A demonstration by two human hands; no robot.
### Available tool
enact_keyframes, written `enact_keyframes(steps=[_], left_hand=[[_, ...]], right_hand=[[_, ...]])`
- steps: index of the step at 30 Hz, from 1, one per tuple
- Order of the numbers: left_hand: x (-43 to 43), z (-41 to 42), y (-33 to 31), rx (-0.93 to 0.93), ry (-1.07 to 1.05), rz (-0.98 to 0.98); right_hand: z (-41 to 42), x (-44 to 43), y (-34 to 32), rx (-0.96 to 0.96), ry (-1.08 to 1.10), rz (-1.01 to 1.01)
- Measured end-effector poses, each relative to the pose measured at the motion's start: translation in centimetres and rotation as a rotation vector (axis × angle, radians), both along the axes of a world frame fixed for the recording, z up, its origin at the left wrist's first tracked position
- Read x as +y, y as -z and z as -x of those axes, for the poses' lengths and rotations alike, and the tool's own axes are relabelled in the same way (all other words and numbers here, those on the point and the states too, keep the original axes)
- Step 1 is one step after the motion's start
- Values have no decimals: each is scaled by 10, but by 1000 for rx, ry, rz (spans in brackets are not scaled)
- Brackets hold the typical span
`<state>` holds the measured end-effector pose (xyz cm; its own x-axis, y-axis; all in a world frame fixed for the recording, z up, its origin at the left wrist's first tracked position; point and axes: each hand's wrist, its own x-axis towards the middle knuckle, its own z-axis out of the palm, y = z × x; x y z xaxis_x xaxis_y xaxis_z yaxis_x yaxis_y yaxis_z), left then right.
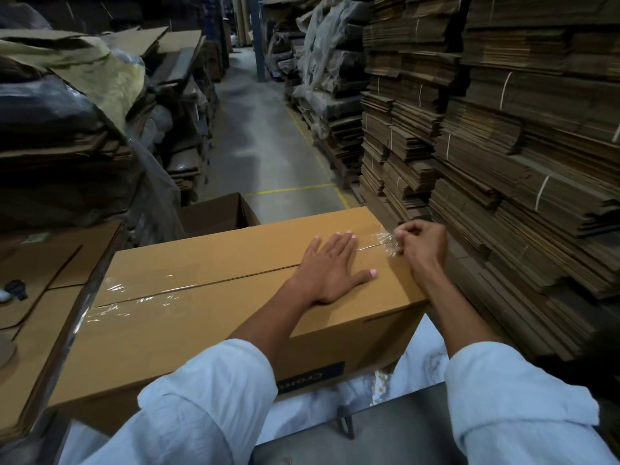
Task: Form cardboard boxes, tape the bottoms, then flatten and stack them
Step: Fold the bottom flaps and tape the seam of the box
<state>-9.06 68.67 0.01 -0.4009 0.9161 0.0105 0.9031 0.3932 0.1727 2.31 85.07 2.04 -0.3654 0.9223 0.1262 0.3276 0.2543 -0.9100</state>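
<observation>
While the box (188, 330) sits seam-up right in front of the person, the left hand (330, 266) lies flat across the seam, fingers straight, gripping nothing. Right hand (422, 241) is curled at the box's right end, pinching clear tape (384, 239) (crinkled there). Flat cardboard stacks (503, 162) stand just beside.

My left grip (330, 268) covers a stretch of seam (235, 280) on the box (188, 333); my sleeve (208, 397) hides most of its dark label (313, 377) (only "Crom" reads). The end of the clear tape (384, 239) vanishes inside my right grip (421, 241), fingers curled.
</observation>
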Motion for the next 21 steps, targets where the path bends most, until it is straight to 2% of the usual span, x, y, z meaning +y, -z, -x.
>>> enact_keyframes(steps=[6, 10, 13, 17, 21], left_hand=[[2, 2, 3, 2, -5, -3], [0, 2, 3, -4, -1, -11], [1, 2, 3, -5, 1, -12], [0, 2, 4, -7, -1, -12], [1, 2, 4, 1, -3, -11]], right_hand=[[-12, 13, 6, 234, 38, 258], [-9, 15, 17, 466, 69, 491], [-6, 19, 23, 520, 90, 552], [-11, 31, 31, 706, 219, 672], [-20, 38, 38, 690, 70, 763]])
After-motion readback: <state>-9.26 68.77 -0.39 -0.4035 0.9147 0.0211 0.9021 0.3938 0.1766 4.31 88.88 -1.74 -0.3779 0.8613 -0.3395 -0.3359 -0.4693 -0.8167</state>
